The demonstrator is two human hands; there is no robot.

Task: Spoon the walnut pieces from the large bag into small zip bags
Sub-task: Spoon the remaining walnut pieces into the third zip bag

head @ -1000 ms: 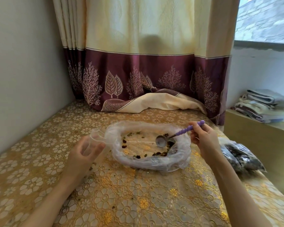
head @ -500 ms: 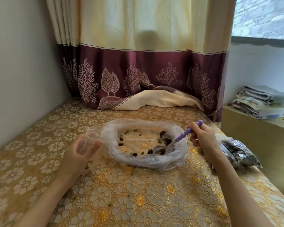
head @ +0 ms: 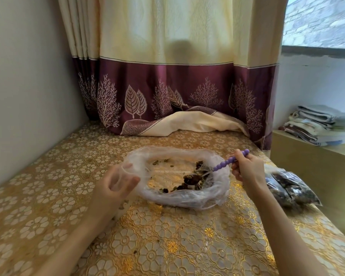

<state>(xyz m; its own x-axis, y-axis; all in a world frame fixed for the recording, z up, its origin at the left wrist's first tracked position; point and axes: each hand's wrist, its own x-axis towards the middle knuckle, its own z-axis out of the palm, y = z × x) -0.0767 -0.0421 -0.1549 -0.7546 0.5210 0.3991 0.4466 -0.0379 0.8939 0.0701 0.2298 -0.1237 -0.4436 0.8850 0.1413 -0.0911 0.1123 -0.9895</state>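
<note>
— Head view, left side first?
— Left hand (head: 116,183) curled round a small clear zip bag (head: 126,172), thumb and fingers (head: 134,179) pinching its mouth, right against the rim of the large bag (head: 187,198).
— And across from it?
— Right hand (head: 247,170) pinching the purple beaded handle of a spoon (head: 225,163), fingertips closed on the upper end, handle slanting down and away from them into the large bag.
— Bowl of the spoon?
— Down among the walnut pieces (head: 191,179), loaded with dark bits, well below the right fingertips and between the two hands.
— Rest of the pieces?
— Scattered thinly over the floor of the large bag, thickest beside the spoon bowl, a few greenish ones farther off toward the curtain (head: 177,86).
— Beyond the right wrist?
— Filled small bags (head: 291,188), dark contents, lying on the gold floral cloth (head: 167,246) just outside the right hand.
— Further right?
— Folded towels (head: 319,124) on a ledge, well apart from both hands.
</note>
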